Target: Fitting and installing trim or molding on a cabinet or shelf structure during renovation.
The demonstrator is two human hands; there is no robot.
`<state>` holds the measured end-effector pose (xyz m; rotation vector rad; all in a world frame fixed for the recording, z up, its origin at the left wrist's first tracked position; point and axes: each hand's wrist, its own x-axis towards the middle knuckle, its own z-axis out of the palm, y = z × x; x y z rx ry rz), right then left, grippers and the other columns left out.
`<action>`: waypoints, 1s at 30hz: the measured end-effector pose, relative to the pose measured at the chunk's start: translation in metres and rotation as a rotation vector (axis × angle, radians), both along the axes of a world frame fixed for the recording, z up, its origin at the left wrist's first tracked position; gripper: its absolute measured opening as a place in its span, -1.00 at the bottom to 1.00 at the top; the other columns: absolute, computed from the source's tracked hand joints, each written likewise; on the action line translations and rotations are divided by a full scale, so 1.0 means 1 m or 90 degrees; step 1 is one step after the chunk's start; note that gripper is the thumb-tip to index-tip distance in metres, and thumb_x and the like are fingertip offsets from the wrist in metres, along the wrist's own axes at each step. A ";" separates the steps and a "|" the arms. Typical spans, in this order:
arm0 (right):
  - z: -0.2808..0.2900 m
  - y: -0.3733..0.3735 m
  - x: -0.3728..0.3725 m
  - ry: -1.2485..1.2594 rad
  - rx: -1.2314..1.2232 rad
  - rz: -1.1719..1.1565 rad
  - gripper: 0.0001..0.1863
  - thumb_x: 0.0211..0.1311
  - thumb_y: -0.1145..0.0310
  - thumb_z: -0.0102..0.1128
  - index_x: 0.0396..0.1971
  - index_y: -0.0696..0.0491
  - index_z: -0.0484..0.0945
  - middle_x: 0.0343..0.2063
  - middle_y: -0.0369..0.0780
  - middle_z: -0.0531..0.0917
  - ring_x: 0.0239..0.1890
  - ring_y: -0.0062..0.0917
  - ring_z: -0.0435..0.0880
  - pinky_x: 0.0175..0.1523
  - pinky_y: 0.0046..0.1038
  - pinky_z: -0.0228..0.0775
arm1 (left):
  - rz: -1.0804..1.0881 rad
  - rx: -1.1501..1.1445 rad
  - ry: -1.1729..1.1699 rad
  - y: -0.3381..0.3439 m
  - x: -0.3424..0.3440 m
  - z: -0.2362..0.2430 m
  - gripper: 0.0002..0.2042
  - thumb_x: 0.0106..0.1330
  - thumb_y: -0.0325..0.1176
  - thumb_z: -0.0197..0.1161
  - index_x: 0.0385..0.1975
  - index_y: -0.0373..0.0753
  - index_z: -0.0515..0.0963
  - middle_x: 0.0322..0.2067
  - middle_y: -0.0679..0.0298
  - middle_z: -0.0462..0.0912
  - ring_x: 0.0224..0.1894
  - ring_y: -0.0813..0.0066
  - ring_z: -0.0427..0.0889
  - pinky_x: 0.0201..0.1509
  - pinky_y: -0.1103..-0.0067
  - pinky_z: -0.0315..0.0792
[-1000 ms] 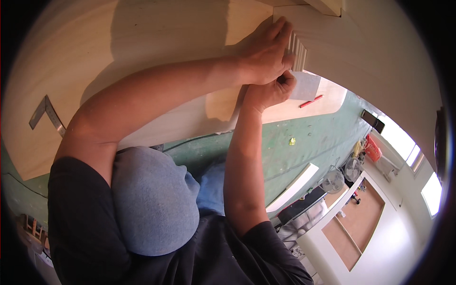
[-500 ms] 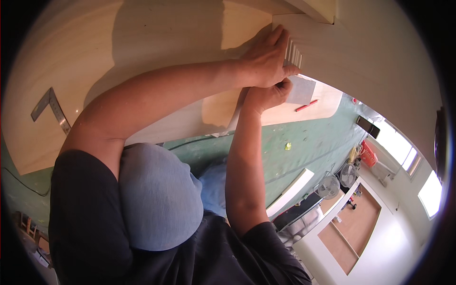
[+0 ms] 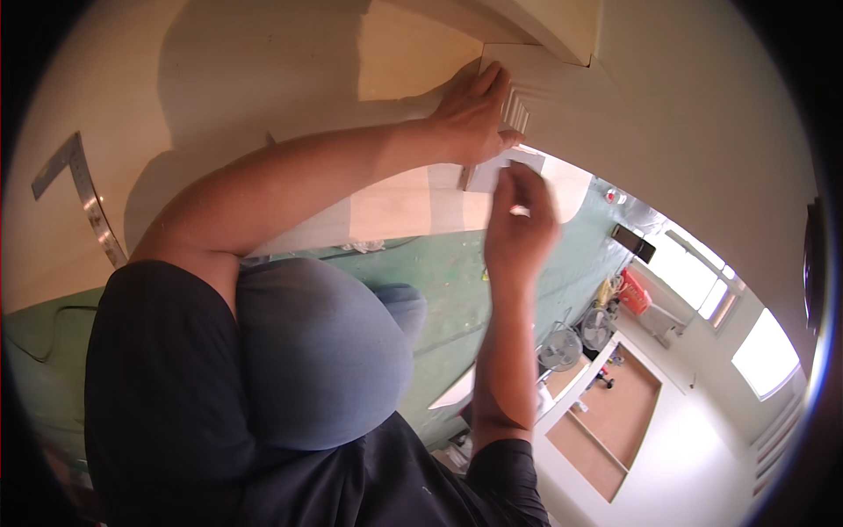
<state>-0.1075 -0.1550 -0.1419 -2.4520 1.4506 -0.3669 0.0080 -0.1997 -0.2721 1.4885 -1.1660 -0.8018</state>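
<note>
My left hand reaches across to the upright pale panel. Its fingers are stretched out and the thumb stands apart, beside a row of pale ridges at the panel's edge. Just below that hand, a flat grey piece lies on the pale wooden board. My right hand is raised over the board's edge by the grey piece, its fingers curled into a pinch and slightly blurred. What they hold, if anything, is hidden. A metal square rests on the board at the far left.
Beneath the board spreads a green floor. My bent knee is close under my left arm. To the right are a dark phone-like slab, a red basket, fans and a white-framed panel.
My right hand has drawn back from beside the left hand, toward where the red pencil lay; the pencil is no longer visible. My left hand keeps its place while the view has shifted.
</note>
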 end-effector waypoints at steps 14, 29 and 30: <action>0.093 -0.098 0.074 0.825 -0.455 0.464 -0.33 0.10 0.12 0.51 0.28 -0.20 0.55 0.12 -0.12 0.58 0.16 -0.22 0.56 0.21 -0.19 0.49 | 0.073 0.012 -0.025 0.005 -0.022 0.002 -0.15 0.38 -0.02 0.29 0.52 -0.32 0.05 0.56 0.00 0.01 0.49 -0.20 0.13 0.57 0.07 0.04; 0.086 -0.112 0.085 0.829 -0.493 0.530 -0.53 0.04 0.04 0.55 -0.05 -0.14 0.67 -0.24 -0.25 0.58 -0.11 -0.37 0.59 -0.07 -0.34 0.50 | 0.059 0.066 0.072 0.008 -0.012 0.009 -0.21 0.37 -0.06 0.34 0.47 -0.32 0.17 0.48 -0.05 0.16 0.50 -0.12 0.17 0.50 0.03 0.16; 0.087 -0.113 0.085 0.832 -0.494 0.530 -0.53 0.04 0.04 0.55 -0.05 -0.14 0.67 -0.24 -0.25 0.58 -0.11 -0.37 0.59 -0.07 -0.34 0.50 | 0.048 0.055 0.061 0.009 -0.012 0.008 -0.21 0.37 -0.06 0.35 0.48 -0.31 0.17 0.48 -0.05 0.17 0.50 -0.11 0.19 0.50 0.04 0.16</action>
